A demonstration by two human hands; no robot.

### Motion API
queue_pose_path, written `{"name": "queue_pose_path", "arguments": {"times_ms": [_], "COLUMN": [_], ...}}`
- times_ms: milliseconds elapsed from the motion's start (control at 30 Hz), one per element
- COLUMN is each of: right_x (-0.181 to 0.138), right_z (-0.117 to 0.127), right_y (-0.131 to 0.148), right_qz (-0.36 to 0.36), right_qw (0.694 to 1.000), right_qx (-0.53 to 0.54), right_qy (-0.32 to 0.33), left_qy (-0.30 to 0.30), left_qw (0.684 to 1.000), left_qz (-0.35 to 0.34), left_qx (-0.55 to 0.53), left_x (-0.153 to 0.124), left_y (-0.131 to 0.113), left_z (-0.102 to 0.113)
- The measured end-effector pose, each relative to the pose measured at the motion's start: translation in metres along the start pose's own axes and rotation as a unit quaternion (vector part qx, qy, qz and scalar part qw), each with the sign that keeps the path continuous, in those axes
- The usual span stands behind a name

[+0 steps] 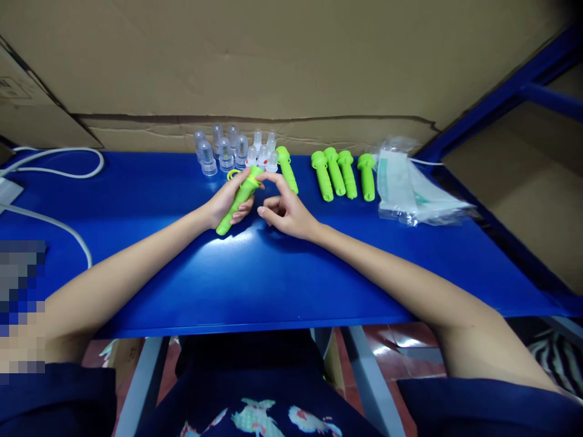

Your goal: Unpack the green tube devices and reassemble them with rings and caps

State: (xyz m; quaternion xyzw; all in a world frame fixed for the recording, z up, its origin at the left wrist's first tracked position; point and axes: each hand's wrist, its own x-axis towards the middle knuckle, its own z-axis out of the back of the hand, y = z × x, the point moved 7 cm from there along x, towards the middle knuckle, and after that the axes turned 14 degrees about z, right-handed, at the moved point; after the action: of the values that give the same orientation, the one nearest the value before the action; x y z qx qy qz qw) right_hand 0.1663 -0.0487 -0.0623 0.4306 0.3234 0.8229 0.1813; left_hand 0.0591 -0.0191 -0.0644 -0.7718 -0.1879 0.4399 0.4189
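Observation:
My left hand (226, 203) is closed around a bright green flashlight-shaped tube (233, 212), tilted with its wide end up and away from me. A thin yellow-green loop (234, 174) shows by the thumb at that wide end. At the other side, my right hand (288, 209) reaches its index fingertip to the tube's wide end, touching or nearly so. Its thumb stands apart and the other fingers are bent, with nothing seen in them. Just beyond both hands stand several clear plastic caps (226, 155) and several smaller white-based clear pieces (263, 156).
Another green tube (286, 170) lies right behind my right hand. Several more green tubes (334, 173) lie in a row to the right, near a clear plastic bag (405, 185). A white cable (68, 227) curls at the left of the blue table (273, 291). Cardboard (255, 67) walls the back.

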Motion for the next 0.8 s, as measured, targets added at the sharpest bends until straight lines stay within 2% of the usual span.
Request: {"name": "queue_pose_path", "arguments": {"times_ms": [133, 267, 567, 700, 800], "right_x": [0.0, 0.0, 0.002, 0.002, 0.001], "right_z": [-0.002, 0.004, 0.003, 0.0, 0.001], "right_y": [-0.001, -0.01, -0.008, -0.008, -0.009], "right_qz": [0.026, 0.0, -0.012, -0.014, -0.008], "right_qw": [0.999, 0.996, 0.998, 0.999, 0.998], "right_qx": [-0.036, -0.051, -0.042, -0.033, -0.045], "right_qy": [-0.024, -0.067, -0.048, -0.028, -0.036], "left_qy": [0.011, 0.029, 0.045, 0.029, 0.025], "left_qw": [1.0, 0.999, 0.999, 0.999, 0.999], "left_qz": [0.003, -0.006, 0.014, 0.001, 0.015], "left_qx": [-0.017, -0.032, -0.024, -0.041, -0.03], "left_x": [-0.001, 0.0, 0.004, 0.002, 0.001], "left_y": [-0.003, -0.004, 0.001, -0.002, -0.001], "left_z": [0.001, 0.001, 0.004, 0.004, 0.001]}}
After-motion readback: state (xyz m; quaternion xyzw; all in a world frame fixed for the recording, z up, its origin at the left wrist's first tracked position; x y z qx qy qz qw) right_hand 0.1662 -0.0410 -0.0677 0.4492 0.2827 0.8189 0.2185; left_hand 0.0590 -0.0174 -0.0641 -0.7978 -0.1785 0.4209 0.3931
